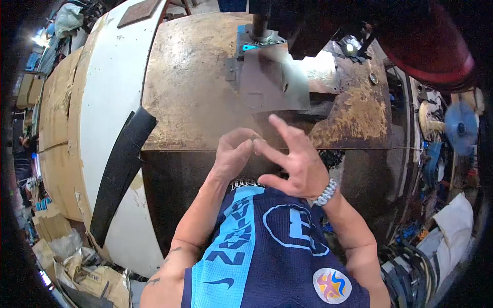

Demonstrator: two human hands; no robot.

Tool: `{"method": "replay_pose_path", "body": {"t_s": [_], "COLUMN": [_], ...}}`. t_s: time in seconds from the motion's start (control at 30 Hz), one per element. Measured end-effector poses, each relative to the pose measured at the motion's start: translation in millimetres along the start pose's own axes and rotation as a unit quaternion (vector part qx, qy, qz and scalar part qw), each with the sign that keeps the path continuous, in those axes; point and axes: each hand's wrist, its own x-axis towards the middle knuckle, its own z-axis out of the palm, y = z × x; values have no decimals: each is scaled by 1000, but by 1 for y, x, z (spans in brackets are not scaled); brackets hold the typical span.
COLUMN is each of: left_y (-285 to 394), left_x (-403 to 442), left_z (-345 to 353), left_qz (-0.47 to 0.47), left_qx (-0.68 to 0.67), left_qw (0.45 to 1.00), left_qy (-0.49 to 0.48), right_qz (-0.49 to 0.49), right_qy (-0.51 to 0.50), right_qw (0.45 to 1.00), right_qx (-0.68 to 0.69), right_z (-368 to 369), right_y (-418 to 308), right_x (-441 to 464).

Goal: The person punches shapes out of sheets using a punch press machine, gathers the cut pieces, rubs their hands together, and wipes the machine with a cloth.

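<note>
My left hand [233,154] is in front of the wooden table's near edge, its thumb and fingertips pinched together. What they hold, if anything, is too small to make out. Close against those fingertips is a finger of my right hand [299,163], whose other fingers are spread apart; it wears a grey woven band [327,193] at the wrist. Beyond both hands, a flat greyish-tan sheet [261,82] with a small rectangular outline lies under the sewing machine [308,31]. I cannot tell its material.
The worn wooden table [185,77] spans the middle. Left of it, long black strips [120,174] lie across a white board [110,77] and overhang the table's corner. A round metal piece [373,78] sits at the right. A blue fan [460,128] stands further right.
</note>
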Motion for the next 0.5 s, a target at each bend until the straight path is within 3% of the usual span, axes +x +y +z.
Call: {"method": "replay_pose_path", "body": {"t_s": [0.27, 0.37, 0.4, 0.5], "left_y": [-35, -61, -74, -123], "left_x": [0, 7, 10, 21], "left_z": [44, 79, 91, 117], "left_qz": [11, 48, 49, 25], "left_qx": [21, -12, -10, -11], "left_qw": [1000, 997, 998, 999], "left_qy": [15, 58, 43, 42], "right_qz": [31, -6, -8, 129], "right_qy": [50, 26, 63, 167], "right_qw": [997, 1000, 998, 953], "right_qx": [46, 6, 11, 219], "right_z": [-23, -35, -43, -44], "right_y": [35, 56, 67, 100], "right_x": [-51, -79, -95, -140]}}
